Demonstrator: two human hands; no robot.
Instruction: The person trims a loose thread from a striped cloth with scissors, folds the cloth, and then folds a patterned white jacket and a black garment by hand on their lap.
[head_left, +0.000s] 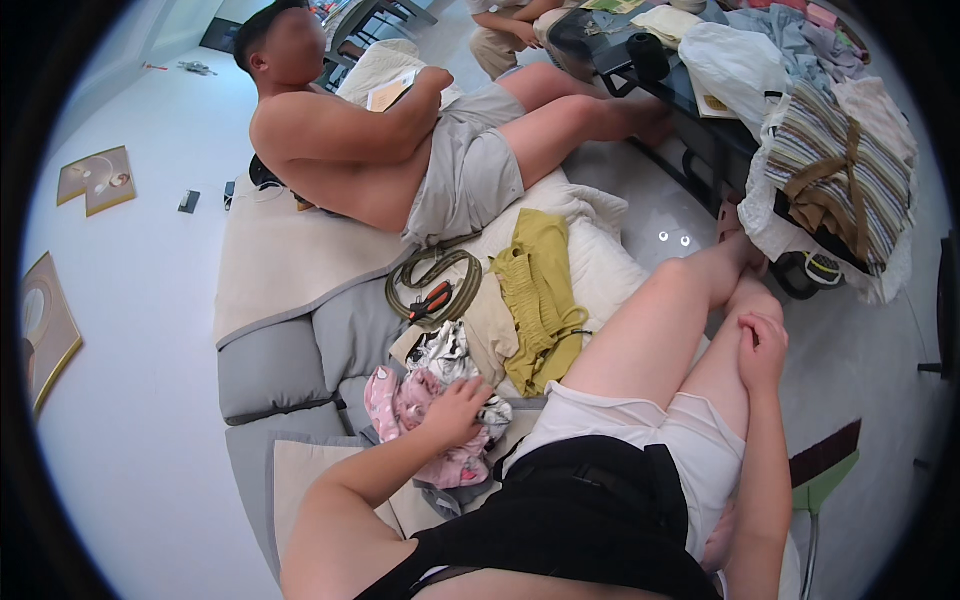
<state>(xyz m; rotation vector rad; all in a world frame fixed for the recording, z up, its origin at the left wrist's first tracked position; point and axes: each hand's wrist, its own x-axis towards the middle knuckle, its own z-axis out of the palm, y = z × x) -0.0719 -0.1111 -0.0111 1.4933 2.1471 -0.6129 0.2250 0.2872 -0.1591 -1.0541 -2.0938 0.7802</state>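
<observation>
My left hand (457, 412) lies on a crumpled pile of clothes on the sofa, its fingers stretched out over the fabric. The pile holds a pink patterned garment (385, 402) and a black-and-white patterned garment (445, 348), with grey cloth (440, 500) underneath. My right hand (763, 347) rests on my bare knee, fingers laid over it, holding nothing. Beyond the pile are mustard-yellow drawstring shorts (540, 300) and a beige cloth (490, 325). An olive coiled strap (470, 285) lies farther off, with a red-and-black handled tool (432, 301) on it.
Another person (330, 150) sits farther along the grey sofa (270, 370); a third person (510, 30) is partly visible at the top. A dark table (580, 45) at the upper right carries heaped clothes and a striped fabric piece (840, 170). A green-headed broom (825, 480) stands at my right.
</observation>
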